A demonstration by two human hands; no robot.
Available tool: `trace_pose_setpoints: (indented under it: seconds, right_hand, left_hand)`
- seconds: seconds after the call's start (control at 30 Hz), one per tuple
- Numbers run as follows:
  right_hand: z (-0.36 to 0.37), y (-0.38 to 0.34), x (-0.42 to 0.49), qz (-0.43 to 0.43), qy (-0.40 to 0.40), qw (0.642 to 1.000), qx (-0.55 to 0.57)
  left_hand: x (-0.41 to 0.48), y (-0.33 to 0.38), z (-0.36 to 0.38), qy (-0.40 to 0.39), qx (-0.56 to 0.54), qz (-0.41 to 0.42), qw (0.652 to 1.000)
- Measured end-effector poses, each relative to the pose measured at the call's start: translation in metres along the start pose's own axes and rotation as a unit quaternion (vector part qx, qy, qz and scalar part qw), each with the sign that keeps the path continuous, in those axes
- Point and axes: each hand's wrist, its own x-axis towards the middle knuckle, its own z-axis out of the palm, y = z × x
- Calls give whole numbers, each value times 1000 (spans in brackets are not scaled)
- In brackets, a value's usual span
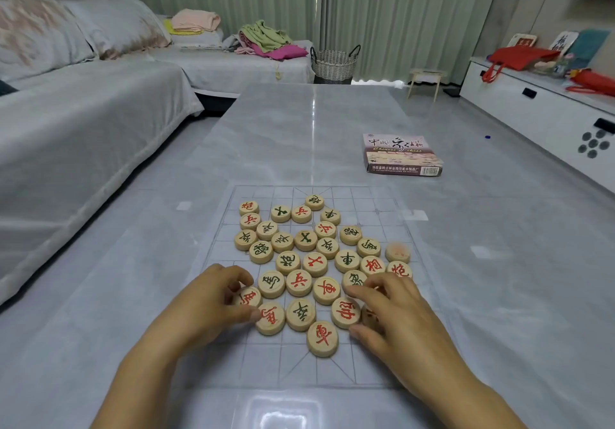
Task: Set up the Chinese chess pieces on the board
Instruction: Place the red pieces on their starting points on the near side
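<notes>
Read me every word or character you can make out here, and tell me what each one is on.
"Chinese chess": box lid.
"兵", red: soldier piece.
"車", red: chariot piece.
"馬", green: horse piece.
Too small, turned or blurred to read: the box's brush title and side print, the other pieces, the plaques at right.

Round pale wooden chess pieces [306, 262] lie bunched on a thin clear gridded board sheet [332, 372], which lies on the glossy grey table [299, 122]. The left hand [206, 299] holds a piece at the bunch's near left edge and the right hand [392, 309] holds one at its near right. A flat printed cardboard box [402, 156] lies behind the board, to the right.
</notes>
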Motion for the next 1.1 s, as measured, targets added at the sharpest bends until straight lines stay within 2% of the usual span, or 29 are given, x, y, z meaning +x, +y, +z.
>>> trace_pose_setpoints:
  seconds: [0.13, 0.33, 0.47, 0.7, 0.87, 1.1]
  right_hand:
    - [4, -3, 2, -25, -16, 998, -63]
    - [-3, -7, 1, -14, -31, 999, 7]
    - [-11, -7, -6, 21, -82, 996, 1]
    - [-14, -6, -7, 36, -114, 993, 7]
    - [-14, -6, -7, 37, -103, 994, -2]
    - [-18, 2, -4, 83, -85, 993, 10]
  left_hand:
    - [-3, 1, -4, -39, 11, 0, 999]
    - [0, 0, -4, -52, 40, 11, 998]
    - [-5, -2, -7, -64, 48, 17, 997]
    - [-14, 7, 4, -101, 61, 39, 992]
    - [-12, 9, 7, -110, 82, 62, 989]
    - [-11, 7, 6, -118, 89, 75, 986]
